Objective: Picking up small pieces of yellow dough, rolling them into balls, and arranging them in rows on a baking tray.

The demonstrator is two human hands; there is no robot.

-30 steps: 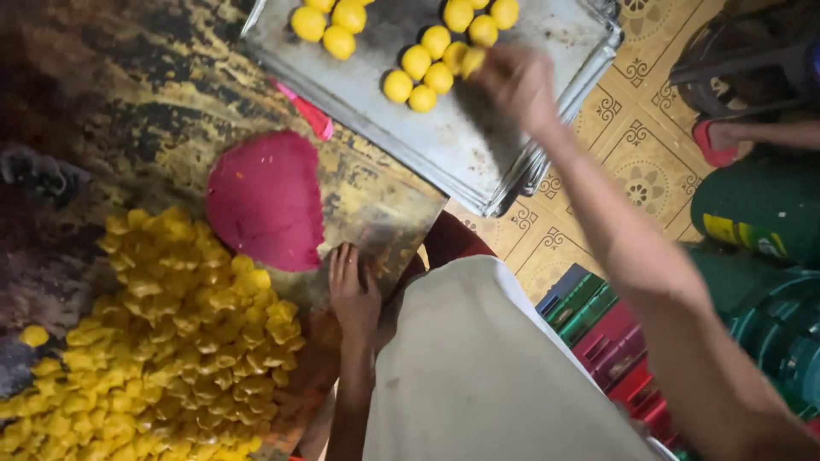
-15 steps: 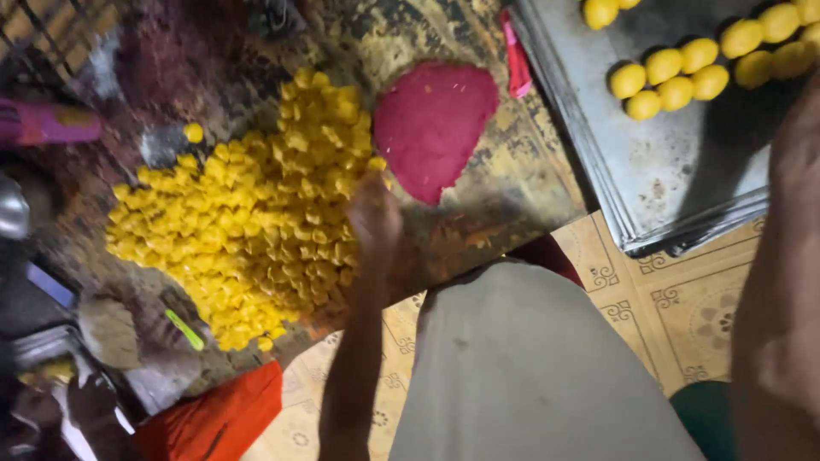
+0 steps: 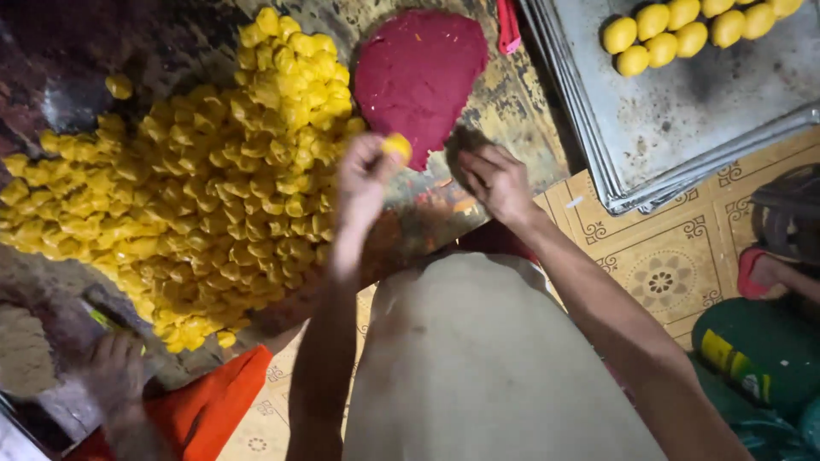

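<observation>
Heap of yellow dough lumps (image 3: pixel 188 196) lies beside the flat red dough disc (image 3: pixel 418 72) | your left hand (image 3: pixel 363 175) pinches a small yellow dough lump (image 3: pixel 397 147) at the disc's edge | your right hand (image 3: pixel 495 181), fingers curled, grip unclear, near the same edge

Tray (image 3: pixel 683 145) cut off, co-worker's hand (image 3: pixel 115 376) blurred

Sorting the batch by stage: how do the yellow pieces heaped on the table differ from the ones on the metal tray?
The heap is a large loose pile; the tray pieces are few, set in neat rows. Heap pieces look lumpy and angular; tray pieces look smooth and round, and somewhat bigger. Both are yellow.
</observation>
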